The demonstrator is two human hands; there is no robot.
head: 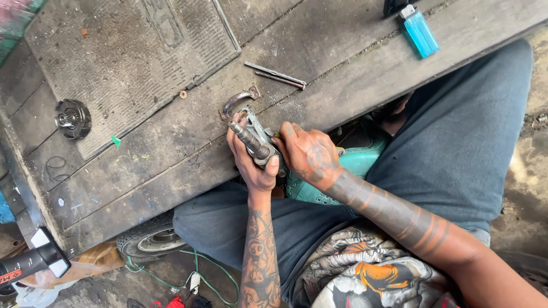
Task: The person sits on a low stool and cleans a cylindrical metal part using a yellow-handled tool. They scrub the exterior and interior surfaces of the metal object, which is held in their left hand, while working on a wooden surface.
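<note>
Both hands grip one grey metal part (257, 142) at table edge, left hand (251, 165) at seven o'clock, right hand (311, 155) at three, probably working a fitting loose.

Repair workshop, rough and grimy: scarred wooden workbench (171, 165), loose metal rods (275, 75), round gear part (72, 118), small washer (182, 94), wheel (153, 239) and green cable (197, 276) on stained concrete floor (528, 165).

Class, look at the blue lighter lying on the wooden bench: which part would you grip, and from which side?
Pinch the blue lighter across its long flat sides, coming from above: it lies flat on the wooden bench, body clear all round, silver cap end towards the far edge.
</note>
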